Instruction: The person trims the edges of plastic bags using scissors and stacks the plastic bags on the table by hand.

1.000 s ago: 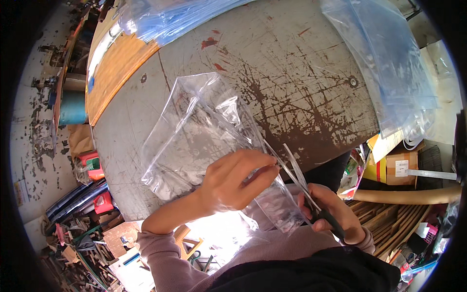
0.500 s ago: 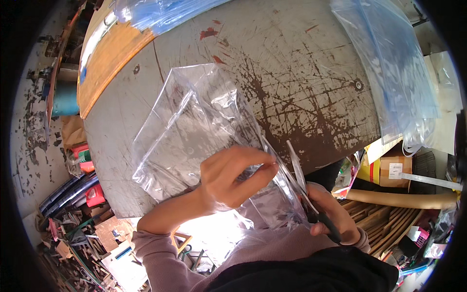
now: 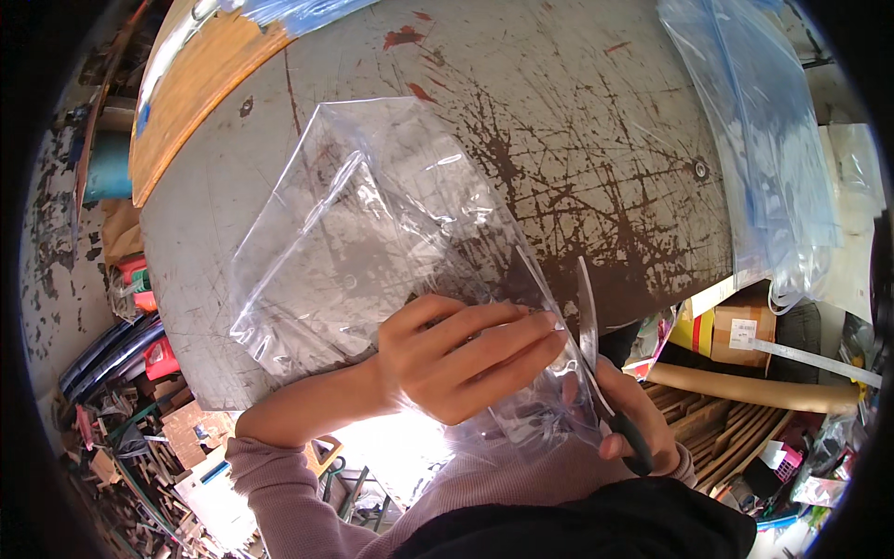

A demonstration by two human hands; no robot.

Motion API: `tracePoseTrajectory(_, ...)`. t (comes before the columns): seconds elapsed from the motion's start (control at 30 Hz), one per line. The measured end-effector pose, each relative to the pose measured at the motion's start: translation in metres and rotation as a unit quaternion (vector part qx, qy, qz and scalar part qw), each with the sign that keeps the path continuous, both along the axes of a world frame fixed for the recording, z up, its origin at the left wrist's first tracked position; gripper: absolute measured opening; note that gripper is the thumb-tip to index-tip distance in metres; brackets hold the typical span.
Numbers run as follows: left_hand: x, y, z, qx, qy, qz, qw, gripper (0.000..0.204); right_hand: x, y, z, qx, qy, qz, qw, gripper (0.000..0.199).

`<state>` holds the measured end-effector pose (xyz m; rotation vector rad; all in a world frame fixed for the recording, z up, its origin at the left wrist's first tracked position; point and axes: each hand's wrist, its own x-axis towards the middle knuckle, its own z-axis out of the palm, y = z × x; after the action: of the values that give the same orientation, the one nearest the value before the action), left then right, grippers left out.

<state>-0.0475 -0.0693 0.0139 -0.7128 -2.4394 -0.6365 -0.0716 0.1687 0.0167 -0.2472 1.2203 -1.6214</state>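
Note:
A clear, shiny plastic sheet with creases and folds lies on the worn grey table, its near end hanging over the edge toward my body. My left hand lies across it, fingers together and reaching to its right edge; the thumb is hidden beneath. In my right hand, beyond the table's near edge, are scissors with black handles. Their blades are apart and point away from me, beside the sheet's right edge near my left fingertips. Whether the plastic lies between the blades is hard to make out.
Bluish plastic sheets hang over the table's right side, and more blue plastic lies at the far left by a wooden board. A cardboard box, a tan roll and wood scraps stand around the table.
My left hand has slid right and slightly nearer, its fingers going from a pinch to lying longer across the sheet's edge. The scissors have shifted slightly right in my right hand.

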Motion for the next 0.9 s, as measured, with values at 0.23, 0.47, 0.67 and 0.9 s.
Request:
tracePoseTrajectory(0.23, 0.0, 0.003, -0.001, -0.016, 0.006, 0.009, 1.0, 0.02, 0.0, 0.008, 0.002, 0.083, 0.006, 0.035, 0.996, 0.073)
tracePoseTrajectory(0.47, 0.001, 0.005, 0.001, -0.028, -0.014, 0.017, 0.999, 0.022, 0.0, 0.003, 0.001, 0.086, 0.033, 0.009, 0.996, 0.071)
tracePoseTrajectory(0.67, 0.003, 0.006, -0.001, -0.034, -0.018, 0.025, 0.999, 0.02, -0.003, -0.005, 0.006, 0.098, 0.066, -0.018, 0.993, 0.067)
tracePoseTrajectory(0.9, 0.005, 0.009, -0.001, -0.037, -0.03, 0.04, 0.998, 0.022, -0.001, -0.001, -0.003, 0.107, 0.094, -0.023, 0.989, 0.072)
